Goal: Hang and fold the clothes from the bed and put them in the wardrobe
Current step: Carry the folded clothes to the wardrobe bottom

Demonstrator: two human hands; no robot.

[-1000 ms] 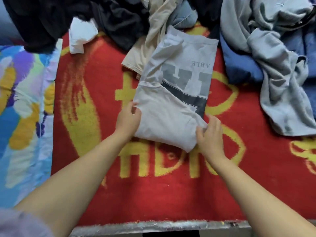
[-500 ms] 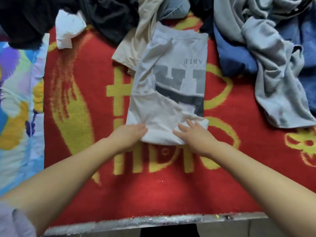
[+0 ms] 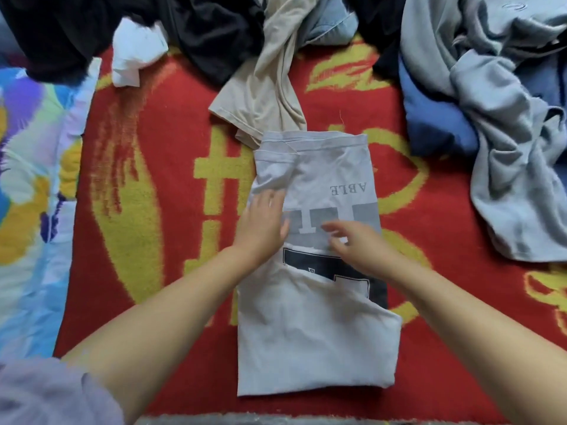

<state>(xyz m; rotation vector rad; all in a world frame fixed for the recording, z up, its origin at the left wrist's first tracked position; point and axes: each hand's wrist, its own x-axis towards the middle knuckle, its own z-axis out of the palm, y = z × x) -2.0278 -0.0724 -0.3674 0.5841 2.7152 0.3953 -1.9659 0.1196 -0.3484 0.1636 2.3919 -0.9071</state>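
Both forearms reach in over grey t-shirt (image 3: pixel 310 326). Left hand (image 3: pixel 264 222) flat, fingers straight, pressing it. Right hand (image 3: pixel 359 243) blurred above it, fingers loosely spread, holding nothing.

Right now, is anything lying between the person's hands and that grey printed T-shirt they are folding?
Nothing visible does. The left hand rests flat on the grey T-shirt, and the right hand is over its print. The beige garment only meets the shirt's far edge. The wardrobe is out of view.
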